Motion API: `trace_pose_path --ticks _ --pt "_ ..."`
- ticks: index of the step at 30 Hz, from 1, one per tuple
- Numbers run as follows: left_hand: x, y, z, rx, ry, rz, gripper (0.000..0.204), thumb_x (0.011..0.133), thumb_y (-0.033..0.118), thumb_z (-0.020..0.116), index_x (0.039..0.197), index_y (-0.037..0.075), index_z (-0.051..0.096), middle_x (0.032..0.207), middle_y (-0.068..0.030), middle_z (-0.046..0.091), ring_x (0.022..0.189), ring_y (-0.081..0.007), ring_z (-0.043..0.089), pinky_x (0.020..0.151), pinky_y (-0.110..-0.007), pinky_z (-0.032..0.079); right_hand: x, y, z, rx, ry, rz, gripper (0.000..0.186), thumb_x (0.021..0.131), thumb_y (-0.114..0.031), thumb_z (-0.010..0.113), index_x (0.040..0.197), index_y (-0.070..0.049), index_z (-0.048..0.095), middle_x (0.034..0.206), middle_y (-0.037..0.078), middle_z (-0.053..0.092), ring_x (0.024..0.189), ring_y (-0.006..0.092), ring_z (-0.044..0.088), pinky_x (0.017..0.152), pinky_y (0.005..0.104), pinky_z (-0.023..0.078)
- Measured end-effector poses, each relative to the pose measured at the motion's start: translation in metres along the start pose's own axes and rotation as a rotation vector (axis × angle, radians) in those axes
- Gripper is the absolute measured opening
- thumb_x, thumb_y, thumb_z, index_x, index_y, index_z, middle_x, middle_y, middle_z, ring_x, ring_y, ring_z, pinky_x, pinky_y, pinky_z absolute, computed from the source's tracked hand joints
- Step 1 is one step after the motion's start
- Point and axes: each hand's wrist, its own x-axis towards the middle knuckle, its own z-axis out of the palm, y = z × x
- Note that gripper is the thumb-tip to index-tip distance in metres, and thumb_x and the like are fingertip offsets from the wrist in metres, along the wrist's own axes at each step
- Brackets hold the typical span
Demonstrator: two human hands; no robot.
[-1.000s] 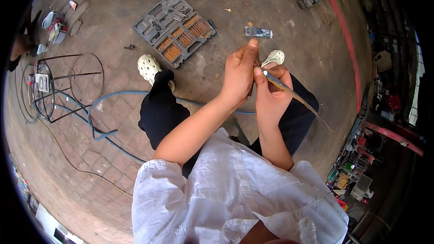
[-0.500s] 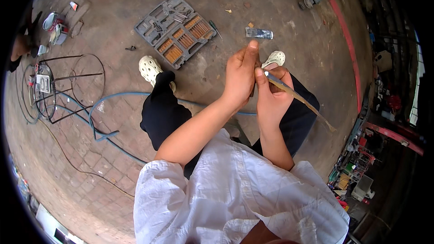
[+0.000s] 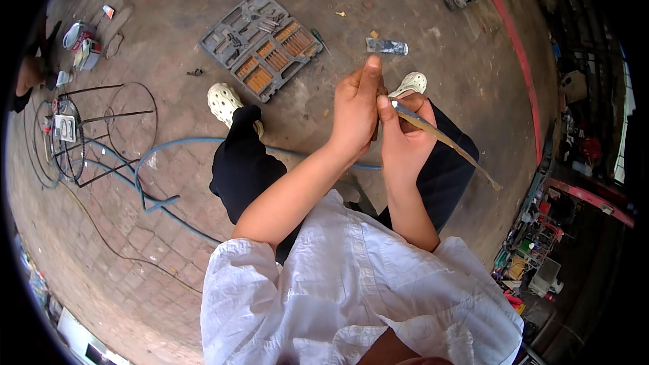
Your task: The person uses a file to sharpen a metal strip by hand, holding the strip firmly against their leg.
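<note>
At left on the worn floor (image 3: 324, 0) — a black wire frame (image 3: 116, 115), with a blue hose (image 3: 203, 139) running from beside it toward the middle. Farther off, left of centre, an open grey tool case (image 3: 253, 49), with rows of orange-brown pieces (image 3: 295, 39) in its compartments.

In the middle, raised above the floor, a left hand (image 3: 356, 111) clenched around a dark brown bar (image 3: 375, 134), thumb pointing to the far side. Mostly covered by the palm, so cannot tell its full shape; probably rigid and modest in weight, best held in a full fist. Beyond the hands, lying on the floor, a flat blue-grey piece (image 3: 387, 46).

Just right of the fist, a right hand (image 3: 409, 138) pinching a long tapered strip (image 3: 446, 139) between thumb and fingers, close to its broader end. Clear of the floor, slanting from the hands toward the near right, narrowing to a thin tip. Any contact between strip and bar — hidden behind the fingers. Likely light, judging by the pinch; fairly stiff, with hardly any sag, though perhaps springy toward the tip. Better gripped at the broad end, flat between thumb and forefinger; the thin end possibly sharp or easily bent, a poor place for bare skin. Maybe slippery if oily; cannot tell from the surface. Farther right, a red band (image 3: 518, 51) along the floor.
</note>
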Motion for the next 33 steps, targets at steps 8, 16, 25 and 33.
trace_pose_path --ticks 8,16,25,33 --pt "-0.001 0.004 0.001 0.025 -0.026 -0.016 0.042 0.095 0.038 0.051 0.065 0.011 0.041 0.059 0.0026 0.037 0.057 -0.0093 0.035 0.054 -0.025 0.032 0.0 -0.006 -0.003 -0.041 -0.028 0.002 0.02 0.079 -0.004 0.071 0.077 -0.002 0.052 0.073 -0.001 0.051 0.07 0.0046 0.046 0.065 0.019 0.037" --pt "-0.002 0.009 0.003 0.006 -0.005 -0.016 0.042 0.094 0.039 0.053 0.065 0.012 0.04 0.059 0.0024 0.037 0.059 -0.0095 0.036 0.056 -0.026 0.034 0.002 -0.007 -0.005 -0.104 -0.094 0.042 0.015 0.084 0.001 0.066 0.086 -0.002 0.051 0.083 0.0 0.052 0.076 0.0043 0.047 0.069 0.0181 0.04" --pt "-0.002 0.011 0.003 -0.028 0.011 0.002 0.044 0.094 0.04 0.052 0.064 0.011 0.04 0.059 0.0021 0.036 0.058 -0.0095 0.035 0.056 -0.025 0.034 0.003 -0.001 0.004 -0.068 -0.034 0.001 0.018 0.081 -0.004 0.07 0.079 -0.002 0.053 0.074 -0.001 0.049 0.069 0.0059 0.044 0.064 0.0194 0.037" --pt "-0.002 0.017 0.006 -0.043 0.011 0.041 0.044 0.096 0.038 0.05 0.063 0.01 0.039 0.058 0.0016 0.036 0.058 -0.0096 0.037 0.057 -0.025 0.035 0.001 -0.001 0.004 -0.12 -0.037 -0.043 0.018 0.08 -0.006 0.072 0.08 -0.002 0.054 0.075 -0.001 0.051 0.071 0.0053 0.044 0.066 0.0189 0.036"
